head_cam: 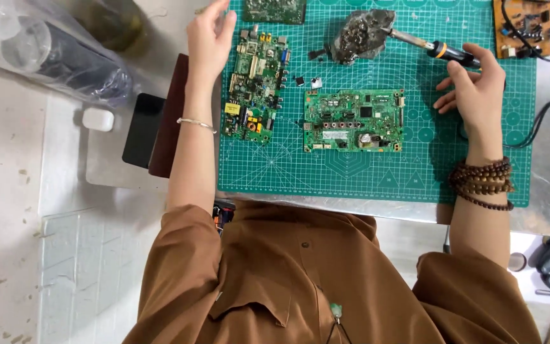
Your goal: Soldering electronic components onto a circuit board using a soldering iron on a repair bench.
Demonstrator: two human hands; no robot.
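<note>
A green circuit board (353,120) lies in the middle of the green cutting mat (377,172). A second, narrower circuit board (256,89) lies to its left. My left hand (209,35) hovers open over the mat's upper left corner, beside that board, holding nothing. My right hand (474,92) grips the handle of a soldering iron (444,51), whose tip rests on a crumpled grey wad of cleaning wire (359,35). Two small loose chips (308,81) sit between the boards.
An orange-brown circuit board (526,25) with black cables sits at the mat's top right. Another board (275,9) lies at the top edge. A dark phone (142,129), a white charger block (98,119) and clear plastic bags (46,51) lie left of the mat.
</note>
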